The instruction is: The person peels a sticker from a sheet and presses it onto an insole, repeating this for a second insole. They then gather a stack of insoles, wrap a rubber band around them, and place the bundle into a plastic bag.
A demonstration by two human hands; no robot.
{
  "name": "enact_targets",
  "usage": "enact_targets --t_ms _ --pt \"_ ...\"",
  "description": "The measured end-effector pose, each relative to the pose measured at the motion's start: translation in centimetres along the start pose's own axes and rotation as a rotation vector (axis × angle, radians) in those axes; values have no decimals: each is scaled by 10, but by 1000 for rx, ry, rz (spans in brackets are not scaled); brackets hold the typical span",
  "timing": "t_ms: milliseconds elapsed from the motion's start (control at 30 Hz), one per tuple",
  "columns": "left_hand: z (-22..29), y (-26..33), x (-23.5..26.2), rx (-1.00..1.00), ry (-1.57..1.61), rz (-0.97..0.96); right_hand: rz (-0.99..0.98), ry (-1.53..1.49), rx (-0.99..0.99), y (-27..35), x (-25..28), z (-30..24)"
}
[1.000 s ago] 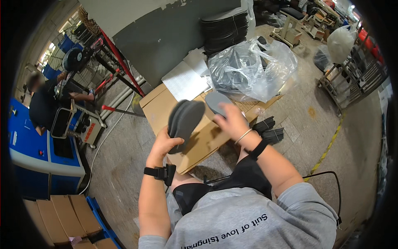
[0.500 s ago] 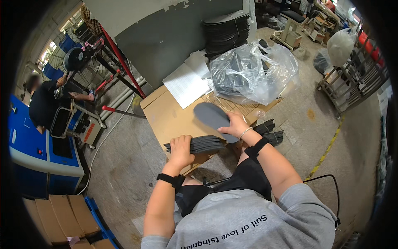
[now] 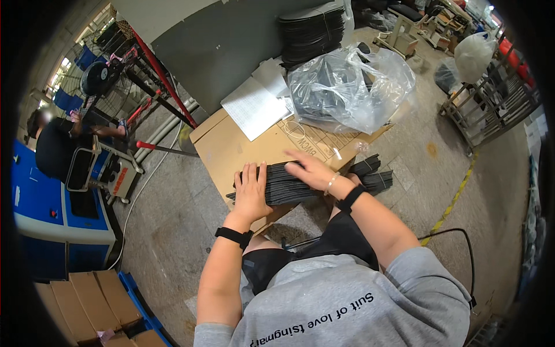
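Note:
A row of dark grey, shoe-sole-shaped insoles, packed together and standing on edge, lies at the near edge of a cardboard box. My left hand is wrapped over the left end of the row, fingers on the far side and thumb on the near side. At the right end, my right hand touches the row with its fingers stretched out, and no separate insole shows in it. More dark insole bundles show to the right of the box, beyond my right wrist.
Printed sheets and a clear plastic bag of dark pieces lie on the box's far side. Behind stands a tied stack of dark sheets. A red-tipped bar reaches in from the left. Another person sits far left near a fan.
The loose insole that my right hand held is no longer apart from the row. My right hand has moved down and left onto the row, its fingers now straightened.

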State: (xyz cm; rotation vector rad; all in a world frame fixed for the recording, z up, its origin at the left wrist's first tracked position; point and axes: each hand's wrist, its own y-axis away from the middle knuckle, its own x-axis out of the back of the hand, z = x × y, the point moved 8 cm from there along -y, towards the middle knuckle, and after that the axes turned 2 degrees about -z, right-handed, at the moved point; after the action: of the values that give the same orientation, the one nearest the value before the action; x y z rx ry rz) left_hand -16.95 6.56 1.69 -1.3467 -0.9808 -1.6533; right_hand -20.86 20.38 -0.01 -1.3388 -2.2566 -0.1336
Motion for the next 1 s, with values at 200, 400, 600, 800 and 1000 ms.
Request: enact_targets --t_ms 200,400,600,800,1000 --pt "8 -2 -2 -7 -33 15 287 -382 -198 49 -21 46" --pt "3 -2 -3 7 -48 -58 331 -296 -198 29 -26 31" --pt "1 -4 -1 22 -95 -114 142 -127 -144 24 -46 14" --pt "1 -10 1 -90 -109 -31 397 192 -51 -25 30 39" --pt "-8 -10 15 -62 72 30 175 739 -371 -63 40 86"
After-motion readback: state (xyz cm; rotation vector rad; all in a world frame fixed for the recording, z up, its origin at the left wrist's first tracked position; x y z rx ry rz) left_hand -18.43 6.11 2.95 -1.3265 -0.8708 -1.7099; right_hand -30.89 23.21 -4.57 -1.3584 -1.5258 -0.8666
